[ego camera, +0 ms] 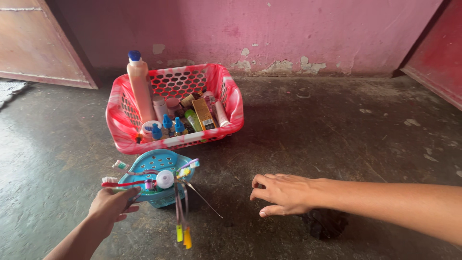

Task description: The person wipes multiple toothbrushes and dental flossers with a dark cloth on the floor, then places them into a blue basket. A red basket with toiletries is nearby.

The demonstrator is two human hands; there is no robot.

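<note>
Toothbrushes (120,183) stick out of the small blue basket (159,180) that your left hand (111,204) grips by its near edge, fingers closed on the rim. That blue basket sits on the dark floor (337,139) just in front of the red basket (175,108), which is full of bottles and tubes. Your right hand (284,194) hovers to the right of the blue basket, fingers curled loosely and holding nothing, beside a dark cloth (326,224).

A pink wall (269,29) with peeling paint runs behind a dark, scuffed concrete floor (337,135). A reddish door (29,38) leans left; soft daylight spreads evenly.
</note>
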